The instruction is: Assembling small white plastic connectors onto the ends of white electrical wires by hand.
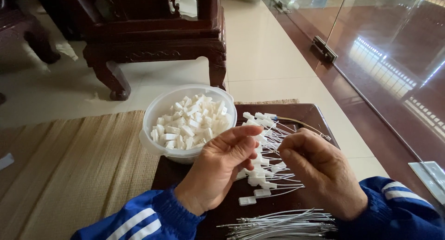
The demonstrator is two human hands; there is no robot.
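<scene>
My left hand (218, 168) and my right hand (320, 172) meet over a dark wooden tabletop (310, 112). The fingertips of both pinch a thin white wire with a small white plastic connector; the exact grip is hidden by the fingers. Beneath the hands lies a fan of finished white wires with connectors (264, 128). A bundle of bare white wires (287, 224) lies near the front edge. A translucent plastic bowl (160, 108) full of small white connectors (190, 124) stands just left of my left hand.
A woven straw mat (79, 166) covers the floor to the left. A dark carved wooden furniture piece (153, 40) stands beyond on pale tiles. A glass door (384, 45) with a floor hinge runs along the right.
</scene>
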